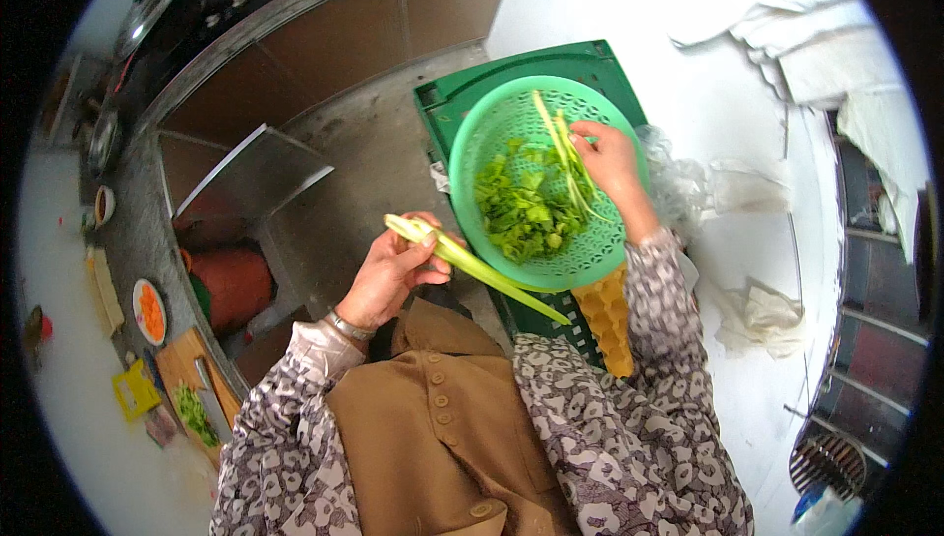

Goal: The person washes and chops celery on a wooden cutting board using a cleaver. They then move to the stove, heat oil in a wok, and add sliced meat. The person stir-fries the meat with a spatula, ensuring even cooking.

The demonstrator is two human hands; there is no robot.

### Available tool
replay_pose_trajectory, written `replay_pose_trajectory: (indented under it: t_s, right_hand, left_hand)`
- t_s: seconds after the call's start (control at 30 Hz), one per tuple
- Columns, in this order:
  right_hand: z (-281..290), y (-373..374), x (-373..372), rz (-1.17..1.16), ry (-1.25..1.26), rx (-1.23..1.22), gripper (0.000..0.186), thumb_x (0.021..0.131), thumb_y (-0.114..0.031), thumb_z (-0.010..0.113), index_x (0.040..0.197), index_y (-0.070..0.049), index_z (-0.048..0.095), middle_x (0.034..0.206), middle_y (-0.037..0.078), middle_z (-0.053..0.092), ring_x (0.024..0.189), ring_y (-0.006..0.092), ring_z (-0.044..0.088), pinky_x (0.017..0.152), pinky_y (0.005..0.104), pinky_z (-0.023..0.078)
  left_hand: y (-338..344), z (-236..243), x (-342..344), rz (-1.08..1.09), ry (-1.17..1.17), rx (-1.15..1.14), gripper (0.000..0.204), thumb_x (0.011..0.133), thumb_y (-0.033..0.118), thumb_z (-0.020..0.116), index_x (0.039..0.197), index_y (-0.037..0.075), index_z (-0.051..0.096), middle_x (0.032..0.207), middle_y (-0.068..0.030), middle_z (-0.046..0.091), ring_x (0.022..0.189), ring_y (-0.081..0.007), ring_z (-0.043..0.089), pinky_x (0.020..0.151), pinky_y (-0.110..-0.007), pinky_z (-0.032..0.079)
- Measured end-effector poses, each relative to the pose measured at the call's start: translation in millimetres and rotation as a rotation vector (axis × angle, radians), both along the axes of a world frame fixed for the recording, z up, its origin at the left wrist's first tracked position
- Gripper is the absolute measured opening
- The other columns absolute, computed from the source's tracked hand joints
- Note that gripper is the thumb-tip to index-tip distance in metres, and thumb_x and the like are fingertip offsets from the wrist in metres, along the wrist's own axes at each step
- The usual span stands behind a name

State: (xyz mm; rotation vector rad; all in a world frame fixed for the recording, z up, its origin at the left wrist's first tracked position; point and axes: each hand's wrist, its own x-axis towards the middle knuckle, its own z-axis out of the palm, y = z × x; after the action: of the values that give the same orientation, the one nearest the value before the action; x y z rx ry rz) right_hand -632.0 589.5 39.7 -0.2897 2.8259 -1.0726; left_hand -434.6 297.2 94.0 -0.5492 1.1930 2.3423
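Observation:
My left hand (398,268) grips a long pale-green celery stalk (492,275) that slants down to the right below the basket. My right hand (602,164) is inside the right side of a round light-green perforated plastic basket (468,154), its fingers closed on several thin pale stalks (546,118). A heap of leafy greens (516,211) lies in the basket. The basket rests on a dark-green plastic crate (462,84), with a yellow egg tray (600,325) beside it, partly under my right sleeve.
At left runs a counter (138,231) with a plate of orange pieces (150,315), a cutting board (182,349) with chopped greens and a knife. An open cabinet door (256,172) exposes a red cylinder (221,280). Plastic bags (669,172) and a white wall (639,5) are on the right.

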Motion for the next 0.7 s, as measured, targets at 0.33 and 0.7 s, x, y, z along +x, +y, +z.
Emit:
replay_pose_trajectory:
  t_s: [0.33,0.7]
  right_hand:
    - [82.9,-95.3,125.0,0.596,-0.806,-0.45,0.026,0.098,-0.018,0.058,0.11,0.005,0.063,0.086,0.007,0.069,0.075,0.0101,0.065,0.068,0.0259,0.053]
    - [98.9,-162.2,136.1,0.608,-1.3,-0.546,0.039,0.106,-0.03,0.039,0.119,0.0,0.059,0.085,0.009,0.066,0.058,0.0094,0.055,0.051,0.0215,0.045]
  left_hand:
    - [-19.9,8.9,9.0,0.145,0.124,0.051,0.028,0.099,0.016,0.055,0.125,0.007,0.049,0.112,-0.0093,0.064,0.077,-0.0089,0.063,0.072,-0.024,0.057]
    - [-63.7,29.8,59.6,0.29,0.178,0.074,0.039,0.099,0.014,0.056,0.135,0.006,0.047,0.124,-0.0127,0.062,0.083,-0.0081,0.062,0.077,-0.024,0.056]
